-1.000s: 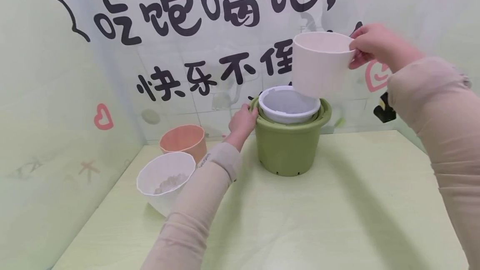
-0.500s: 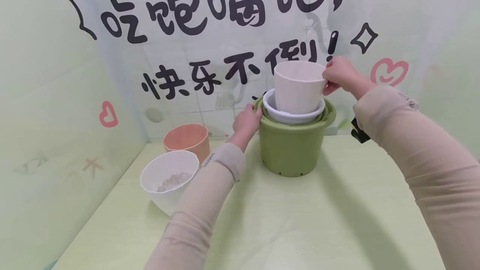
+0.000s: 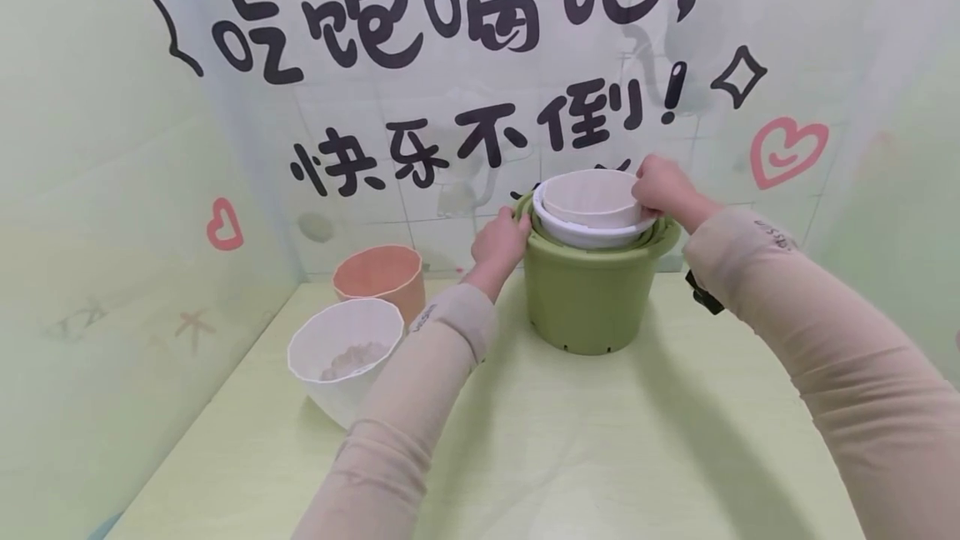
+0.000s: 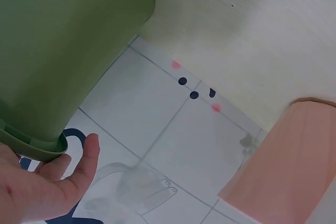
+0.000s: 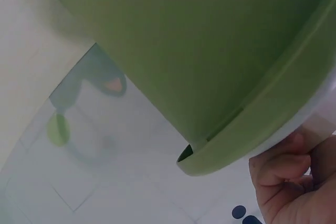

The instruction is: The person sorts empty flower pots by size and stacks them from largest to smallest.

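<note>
A green flowerpot [image 3: 588, 307] stands upright on the table, with a white pot [image 3: 592, 237] nested in it. Inside the white one sits a pale pinkish-white pot [image 3: 588, 194], only its upper part showing. My right hand [image 3: 666, 188] pinches the right side of the pale pot's rim; in the right wrist view its fingers [image 5: 286, 169] are curled just beyond the green rim. On the opposite side, my left hand [image 3: 501, 244] holds the green pot's rim, its fingers [image 4: 55, 169] against the lip in the left wrist view. Anything deeper in the stack is hidden.
To the left, a white faceted pot [image 3: 345, 340] holds some small pale pieces. An orange pot [image 3: 382, 277] stands right behind it, near the printed wall [image 3: 420, 90]. Bare tabletop [image 3: 585, 440] lies in front of the green pot.
My right hand has brought the pale pot from the upper right, left and down into the white pot. My left hand has stayed at the green rim. The head view has shifted slightly.
</note>
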### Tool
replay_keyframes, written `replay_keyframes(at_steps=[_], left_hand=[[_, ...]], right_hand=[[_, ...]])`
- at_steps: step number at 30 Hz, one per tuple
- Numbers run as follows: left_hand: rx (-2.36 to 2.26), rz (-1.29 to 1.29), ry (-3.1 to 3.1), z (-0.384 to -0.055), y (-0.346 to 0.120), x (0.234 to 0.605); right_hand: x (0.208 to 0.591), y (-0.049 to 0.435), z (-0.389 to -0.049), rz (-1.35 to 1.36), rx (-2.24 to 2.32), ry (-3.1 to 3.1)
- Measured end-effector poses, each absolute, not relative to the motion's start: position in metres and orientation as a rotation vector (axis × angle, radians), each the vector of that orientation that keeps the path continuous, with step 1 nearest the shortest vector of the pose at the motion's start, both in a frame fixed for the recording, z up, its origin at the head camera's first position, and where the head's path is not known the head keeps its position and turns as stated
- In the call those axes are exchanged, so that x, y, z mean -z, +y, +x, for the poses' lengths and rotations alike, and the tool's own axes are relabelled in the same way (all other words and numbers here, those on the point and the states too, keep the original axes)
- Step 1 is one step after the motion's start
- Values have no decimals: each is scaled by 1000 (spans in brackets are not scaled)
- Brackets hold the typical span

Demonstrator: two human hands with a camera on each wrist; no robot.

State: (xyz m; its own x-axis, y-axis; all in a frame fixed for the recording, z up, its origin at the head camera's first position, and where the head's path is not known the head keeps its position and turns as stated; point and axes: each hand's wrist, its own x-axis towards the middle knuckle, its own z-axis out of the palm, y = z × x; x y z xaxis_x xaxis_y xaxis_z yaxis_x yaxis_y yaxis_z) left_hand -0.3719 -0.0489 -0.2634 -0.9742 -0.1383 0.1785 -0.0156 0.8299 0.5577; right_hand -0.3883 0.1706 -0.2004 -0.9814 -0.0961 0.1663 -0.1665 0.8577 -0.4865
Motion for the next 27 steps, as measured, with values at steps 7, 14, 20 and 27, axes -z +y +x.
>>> replay_keyframes(at_steps=[7,14,20,27], left_hand=[[871,120,-2793,-372,-49,264],[866,117,-2794,-371,-50,264],[881,128,-2797,-371,-51,264],[900,129,-2793,-372,-49,264]], right_hand=[[206,167,-384,174,-542,-2938],[213,167,-389,225,-309,-2941],[216,164,-394,227,-157,-2965],[215,168,-391,250,-225,-2960]])
